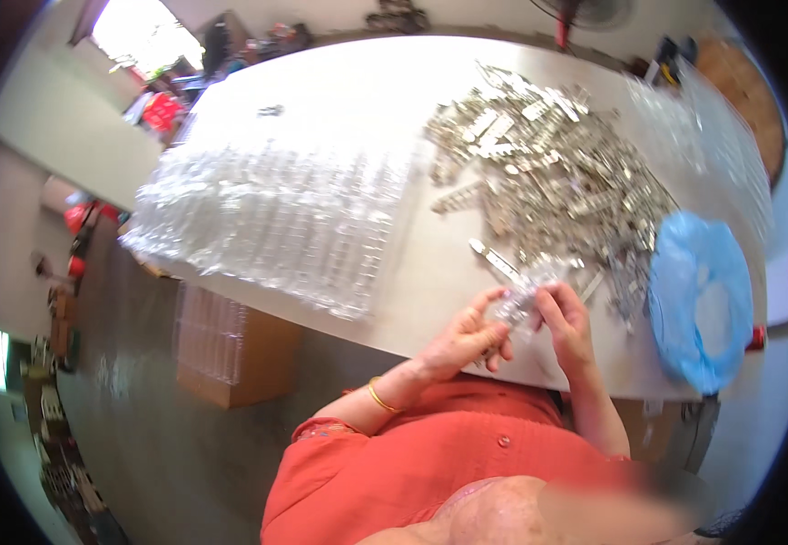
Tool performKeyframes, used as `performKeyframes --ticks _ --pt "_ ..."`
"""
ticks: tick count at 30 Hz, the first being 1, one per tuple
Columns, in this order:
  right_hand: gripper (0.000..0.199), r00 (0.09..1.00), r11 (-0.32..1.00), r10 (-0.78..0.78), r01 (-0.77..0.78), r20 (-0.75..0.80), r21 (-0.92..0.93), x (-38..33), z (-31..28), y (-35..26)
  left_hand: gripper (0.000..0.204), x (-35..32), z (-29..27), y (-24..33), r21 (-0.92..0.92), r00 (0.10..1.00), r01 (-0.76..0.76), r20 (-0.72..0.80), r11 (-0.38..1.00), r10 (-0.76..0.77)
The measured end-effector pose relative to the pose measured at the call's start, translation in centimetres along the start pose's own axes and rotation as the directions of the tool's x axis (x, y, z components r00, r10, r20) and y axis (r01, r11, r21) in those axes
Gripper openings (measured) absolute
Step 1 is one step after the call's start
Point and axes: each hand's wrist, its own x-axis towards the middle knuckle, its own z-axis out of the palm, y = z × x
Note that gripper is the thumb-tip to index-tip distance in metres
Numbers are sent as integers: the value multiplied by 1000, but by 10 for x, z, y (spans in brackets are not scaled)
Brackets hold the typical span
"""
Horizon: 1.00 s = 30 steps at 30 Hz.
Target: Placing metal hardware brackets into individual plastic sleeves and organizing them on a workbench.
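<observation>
My left hand (468,338) and my right hand (566,320) meet near the table's front edge, both gripping one small clear plastic case (523,301) that holds a shiny metal piece. A big heap of small metal clips (548,177) lies just beyond my hands. One single metal clip (494,259) rests apart, between the heap and my fingers. To the left spreads a wide stack of clear plastic blister trays (276,213).
A blue plastic bag (701,300) sits at the table's right front. More clear trays (712,136) lie at the far right. The white table (349,91) ends near my body. A cardboard box with clear trays (231,341) stands on the floor at left.
</observation>
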Motion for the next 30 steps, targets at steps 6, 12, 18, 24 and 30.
performKeyframes --ticks 6,12,18,24,30 --pt "23 983 997 44 -55 177 56 7 5 -1 32 8 -3 3 92 997 -26 -75 995 33" --pt "23 938 985 155 -172 310 27 10 15 -7 34 13 -11 0 124 996 14 -91 992 -2" --pt "27 920 970 215 -241 327 41 10 16 -4 46 16 -13 5 228 998 21 -61 973 -7" --pt "31 908 958 265 -287 324 22 3 11 -2 56 13 -15 1 76 996 94 -5 993 -94" --pt "36 952 977 205 -214 229 18 -11 11 -1 60 12 -3 -6 66 993 96 -76 993 -91"
